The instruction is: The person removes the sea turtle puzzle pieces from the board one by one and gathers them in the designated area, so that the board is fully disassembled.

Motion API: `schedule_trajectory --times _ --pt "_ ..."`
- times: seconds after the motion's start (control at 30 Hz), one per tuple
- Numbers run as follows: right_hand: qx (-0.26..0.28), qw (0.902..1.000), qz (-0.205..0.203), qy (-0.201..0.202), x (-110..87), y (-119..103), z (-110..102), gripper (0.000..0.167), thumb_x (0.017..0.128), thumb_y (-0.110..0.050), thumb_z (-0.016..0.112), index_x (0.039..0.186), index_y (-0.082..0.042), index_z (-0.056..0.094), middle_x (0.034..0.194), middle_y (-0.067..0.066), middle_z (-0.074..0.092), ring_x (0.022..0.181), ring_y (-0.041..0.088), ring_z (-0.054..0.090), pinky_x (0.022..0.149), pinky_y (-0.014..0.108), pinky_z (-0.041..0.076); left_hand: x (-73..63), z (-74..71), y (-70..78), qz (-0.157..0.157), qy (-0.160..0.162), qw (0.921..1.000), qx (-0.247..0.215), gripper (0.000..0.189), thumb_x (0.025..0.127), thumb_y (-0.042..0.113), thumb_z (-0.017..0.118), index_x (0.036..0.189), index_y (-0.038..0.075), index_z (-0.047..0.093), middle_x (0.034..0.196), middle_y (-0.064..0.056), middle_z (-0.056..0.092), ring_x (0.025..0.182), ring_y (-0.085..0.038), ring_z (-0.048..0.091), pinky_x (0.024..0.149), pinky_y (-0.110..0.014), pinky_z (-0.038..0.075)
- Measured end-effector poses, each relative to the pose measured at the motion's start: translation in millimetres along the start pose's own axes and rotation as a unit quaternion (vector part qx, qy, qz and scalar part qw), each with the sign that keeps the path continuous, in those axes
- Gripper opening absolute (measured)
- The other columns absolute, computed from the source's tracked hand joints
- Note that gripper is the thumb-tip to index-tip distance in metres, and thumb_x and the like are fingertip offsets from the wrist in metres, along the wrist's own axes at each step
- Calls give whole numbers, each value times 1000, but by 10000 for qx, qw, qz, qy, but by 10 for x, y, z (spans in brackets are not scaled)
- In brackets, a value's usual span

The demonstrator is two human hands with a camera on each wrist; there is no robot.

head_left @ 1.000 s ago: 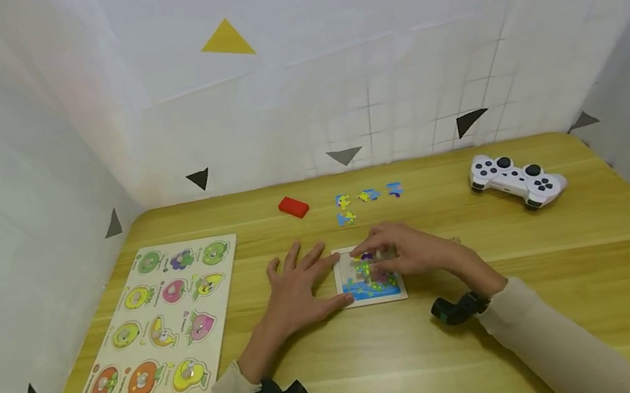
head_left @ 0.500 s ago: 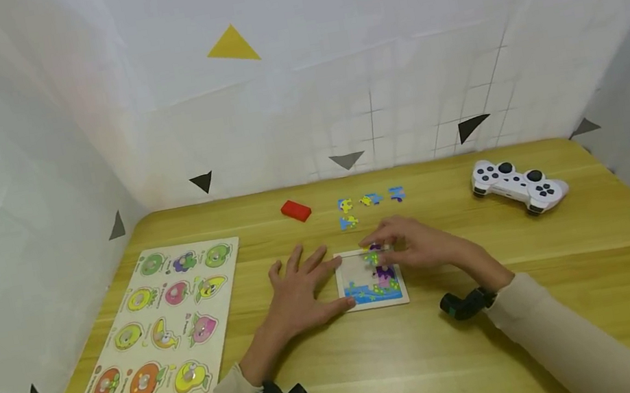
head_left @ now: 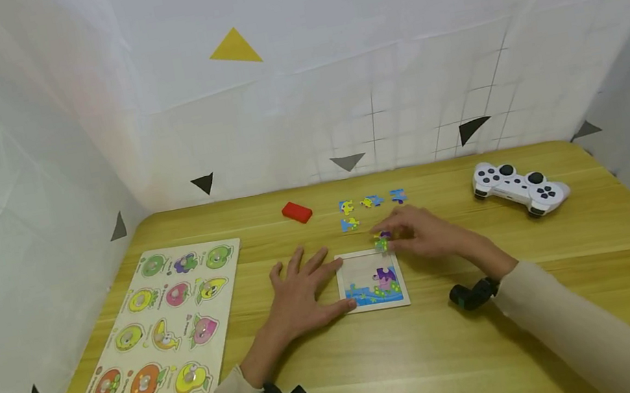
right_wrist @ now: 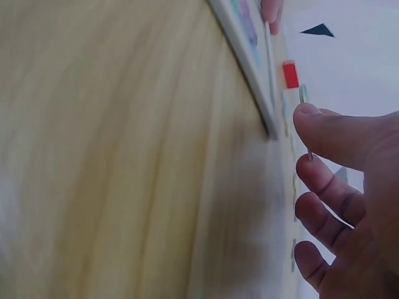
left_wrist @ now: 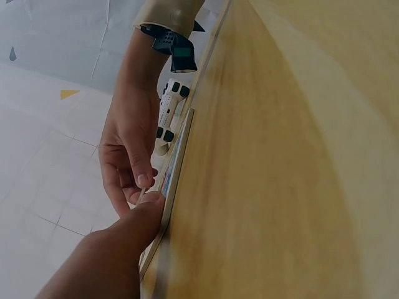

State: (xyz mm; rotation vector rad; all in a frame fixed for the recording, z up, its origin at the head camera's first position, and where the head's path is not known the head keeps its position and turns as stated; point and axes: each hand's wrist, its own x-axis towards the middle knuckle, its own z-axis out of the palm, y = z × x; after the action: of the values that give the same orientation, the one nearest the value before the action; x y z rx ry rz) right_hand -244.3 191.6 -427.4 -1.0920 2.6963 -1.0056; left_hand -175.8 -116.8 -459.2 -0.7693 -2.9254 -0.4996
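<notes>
In the head view, a small square jigsaw tray (head_left: 341,289) lies on the table, its lower part filled with blue, pink and purple pieces. My left hand (head_left: 297,297) rests beside it with fingers spread and fairly straight, thumb and index fingertips at the tray's left edge. Thumb and fingers of my right hand (head_left: 430,234) pinch a green and purple jigsaw piece (head_left: 382,242) over the tray's far right edge. Seen from the right wrist, that piece (right_wrist: 303,93) stands on edge between thumb and fingers. Several loose jigsaw pieces (head_left: 347,207) lie beyond the tray.
A wooden fruit puzzle board (head_left: 172,313) covers the table's left side. Toward the back lies a red block (head_left: 297,212). A white game controller (head_left: 520,188) sits at the back right. White patterned sheeting (head_left: 299,102) stands behind the table.
My right hand has moved away and to the right with the jigsaw piece, from over the tray's middle to its far edge. The left hand stays at the tray's left edge.
</notes>
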Motion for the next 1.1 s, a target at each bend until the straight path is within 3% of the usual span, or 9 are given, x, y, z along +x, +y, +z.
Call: schedule_trajectory --times 0.47,0.77,1.1 --pt "-83 9994 316 -77 46 144 -87 36 96 -10 70 132 -9 69 116 5 70 85 18 53 77 33 46 -8 -7 -10 -11 -12 10000 -12 79 82 78 59 150 38 49 165 4 38 157 -40 20 113 -73 15" --pt "-324 9988 373 28 118 207 -116 37 96 -13 71 133 -11 68 100 7 61 81 18 49 72 32 43 -10 1 -11 -25 8 10000 -52 78 83 78 58 150 38 49 165 3 38 157 -40 19 113 -73 13" --pt "-393 9985 377 -87 185 192 -112 37 95 -10 71 131 -10 68 101 10 62 78 17 48 72 33 41 6 15 -20 -33 -43 9999 -116 80 82 79 58 151 40 48 166 5 36 157 -39 17 113 -72 12"
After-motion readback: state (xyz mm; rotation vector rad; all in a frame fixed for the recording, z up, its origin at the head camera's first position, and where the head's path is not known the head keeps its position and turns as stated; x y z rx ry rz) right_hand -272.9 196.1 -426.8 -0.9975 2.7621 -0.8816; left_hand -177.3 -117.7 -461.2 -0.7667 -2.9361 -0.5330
